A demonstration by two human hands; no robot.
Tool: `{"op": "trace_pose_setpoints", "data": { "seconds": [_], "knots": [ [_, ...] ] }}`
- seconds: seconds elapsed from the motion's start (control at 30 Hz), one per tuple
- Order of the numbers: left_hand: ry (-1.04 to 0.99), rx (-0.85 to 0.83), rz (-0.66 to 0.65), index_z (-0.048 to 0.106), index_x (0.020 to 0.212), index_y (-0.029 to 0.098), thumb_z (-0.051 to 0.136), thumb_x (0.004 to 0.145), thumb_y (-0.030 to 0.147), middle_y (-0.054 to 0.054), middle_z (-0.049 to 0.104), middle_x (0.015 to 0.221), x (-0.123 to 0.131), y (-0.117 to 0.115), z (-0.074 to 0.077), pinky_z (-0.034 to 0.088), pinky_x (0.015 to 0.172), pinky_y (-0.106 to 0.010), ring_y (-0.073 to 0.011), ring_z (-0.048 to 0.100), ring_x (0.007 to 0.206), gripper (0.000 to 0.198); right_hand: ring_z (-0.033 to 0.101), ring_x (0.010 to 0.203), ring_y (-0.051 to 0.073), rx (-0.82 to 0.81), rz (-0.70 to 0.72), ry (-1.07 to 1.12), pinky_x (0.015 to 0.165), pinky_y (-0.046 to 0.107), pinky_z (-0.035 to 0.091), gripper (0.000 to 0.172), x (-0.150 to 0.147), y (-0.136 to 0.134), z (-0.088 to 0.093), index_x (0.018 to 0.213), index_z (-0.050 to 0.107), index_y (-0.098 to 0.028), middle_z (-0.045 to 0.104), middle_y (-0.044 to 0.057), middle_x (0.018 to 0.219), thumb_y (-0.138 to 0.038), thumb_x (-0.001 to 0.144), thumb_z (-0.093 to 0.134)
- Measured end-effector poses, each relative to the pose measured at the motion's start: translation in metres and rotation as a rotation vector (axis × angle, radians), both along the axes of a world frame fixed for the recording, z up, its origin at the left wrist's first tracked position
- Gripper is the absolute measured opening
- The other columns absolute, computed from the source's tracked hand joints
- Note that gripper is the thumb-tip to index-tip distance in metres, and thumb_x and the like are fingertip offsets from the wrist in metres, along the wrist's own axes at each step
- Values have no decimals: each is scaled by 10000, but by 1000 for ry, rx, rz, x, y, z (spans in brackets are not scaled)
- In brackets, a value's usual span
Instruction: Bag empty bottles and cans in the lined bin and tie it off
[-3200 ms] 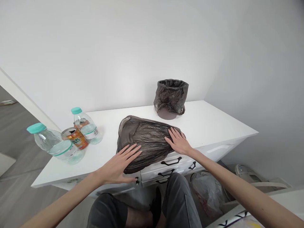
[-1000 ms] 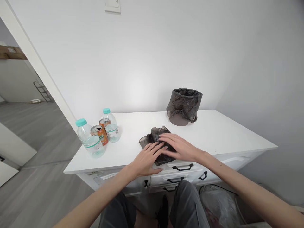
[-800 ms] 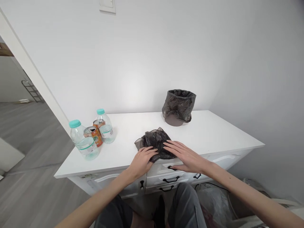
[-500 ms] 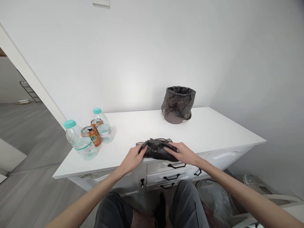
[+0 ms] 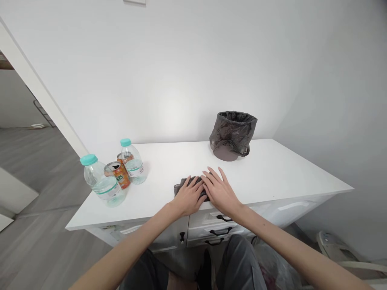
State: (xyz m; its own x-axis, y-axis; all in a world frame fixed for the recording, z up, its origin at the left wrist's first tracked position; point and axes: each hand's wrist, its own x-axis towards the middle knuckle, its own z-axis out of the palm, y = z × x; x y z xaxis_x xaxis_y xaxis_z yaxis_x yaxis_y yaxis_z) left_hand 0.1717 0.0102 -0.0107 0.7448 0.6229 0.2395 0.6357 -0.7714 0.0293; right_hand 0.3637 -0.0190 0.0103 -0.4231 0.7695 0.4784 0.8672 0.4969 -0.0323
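A folded black plastic bag (image 5: 179,187) lies at the front edge of the white countertop (image 5: 169,161), mostly hidden under my hands. My left hand (image 5: 189,197) rests flat across it with the fingers stretched out. Beside it my right hand (image 5: 220,192) lies palm down over the bag's right part, fingers spread and pointing away from me. Fingertips of the two hands nearly meet in the middle. Farther back stands a small bin (image 5: 225,153) lined with another black bag (image 5: 234,131), its mouth open.
On the left of the countertop stand two clear bottles with teal caps, a nearer bottle (image 5: 107,189) and a farther bottle (image 5: 135,167). Orange cans, one in front (image 5: 121,176), sit between them. Drawers with black handles (image 5: 220,231) are below the counter.
The loose, bunched bag has become a flatter, smaller bundle. Both hands went from gripping its sides to lying flat on it, closer together.
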Motion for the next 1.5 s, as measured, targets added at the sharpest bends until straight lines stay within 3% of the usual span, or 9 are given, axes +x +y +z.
{"op": "trace_pose_setpoints", "data": {
  "seconds": [0.17, 0.27, 0.53, 0.73, 0.93, 1.03, 1.2, 1.33, 1.5],
  "knots": [
    [-61, -68, 49, 380, 1661, 187, 316, 1132, 497, -80, 359, 1743, -17, 10, -17, 259, 1330, -548, -317, 286, 1637, 616, 367, 1595, 304, -189, -112, 15, 1293, 592, 288, 549, 4, 8, -36, 1609, 500, -177, 470, 115, 1676, -351, 1137, 279],
    [-87, -81, 77, 345, 1684, 232, 274, 1138, 523, -50, 317, 1760, -30, 11, -21, 248, 1331, -553, -305, 269, 1644, 624, 314, 1624, 257, -284, -118, 41, 1312, 557, 267, 598, 9, 13, -45, 1679, 386, -196, 370, 78, 1731, -406, 1147, 212],
    [-87, -56, 50, 325, 1697, 293, 247, 1147, 494, -24, 347, 1747, -55, 12, -27, 214, 1336, -551, -297, 268, 1645, 591, 269, 1641, 251, -377, -129, 4, 1333, 554, 196, 616, 7, 16, -42, 1692, 358, -196, 321, 69, 1752, -430, 1146, 198],
    [-84, -111, 40, 357, 1677, 350, 294, 1148, 488, 24, 297, 1765, -99, 16, -24, 191, 1362, -509, -239, 204, 1663, 550, 175, 1660, 337, -192, -198, 31, 1320, 656, 79, 604, -35, -5, -46, 1670, 419, -222, 279, 103, 1772, -458, 1144, 242],
    [-188, -131, 168, 395, 1661, 242, 279, 1146, 497, -55, 395, 1724, -119, 11, -12, 280, 1342, -505, -252, 307, 1632, 586, 174, 1651, 401, -361, -243, 54, 1269, 723, 187, 603, -68, -13, -38, 1669, 421, -324, 233, 63, 1789, -524, 1127, 250],
    [-193, -124, 176, 442, 1624, 205, 316, 1137, 495, -79, 439, 1701, -117, 9, -11, 296, 1338, -513, -268, 334, 1621, 581, 212, 1647, 370, -382, -287, 21, 1276, 701, 205, 594, -37, -2, -35, 1675, 395, -375, 284, 34, 1776, -532, 1115, 269],
    [-184, -119, 188, 473, 1584, 175, 349, 1127, 459, -92, 454, 1692, -116, 8, -12, 301, 1338, -514, -276, 348, 1615, 552, 274, 1631, 343, -389, -425, -44, 1272, 670, 279, 612, 66, 18, -40, 1672, 394, -391, 329, 16, 1760, -551, 1102, 239],
    [-194, -106, 184, 490, 1568, 182, 359, 1124, 463, -91, 457, 1691, -116, 9, -14, 301, 1338, -510, -276, 350, 1614, 541, 251, 1643, 321, -385, -478, -52, 1274, 664, 280, 627, 138, 27, -57, 1675, 393, -352, 296, 28, 1773, -509, 1110, 172],
    [-208, -70, 188, 516, 1549, 194, 372, 1117, 460, -83, 486, 1673, -115, 11, -17, 318, 1328, -509, -279, 386, 1596, 527, 272, 1632, 360, -251, -429, 1, 1264, 706, 265, 631, 161, 28, -77, 1665, 409, -283, 328, 84, 1758, -507, 1105, 223]
  ]
}}
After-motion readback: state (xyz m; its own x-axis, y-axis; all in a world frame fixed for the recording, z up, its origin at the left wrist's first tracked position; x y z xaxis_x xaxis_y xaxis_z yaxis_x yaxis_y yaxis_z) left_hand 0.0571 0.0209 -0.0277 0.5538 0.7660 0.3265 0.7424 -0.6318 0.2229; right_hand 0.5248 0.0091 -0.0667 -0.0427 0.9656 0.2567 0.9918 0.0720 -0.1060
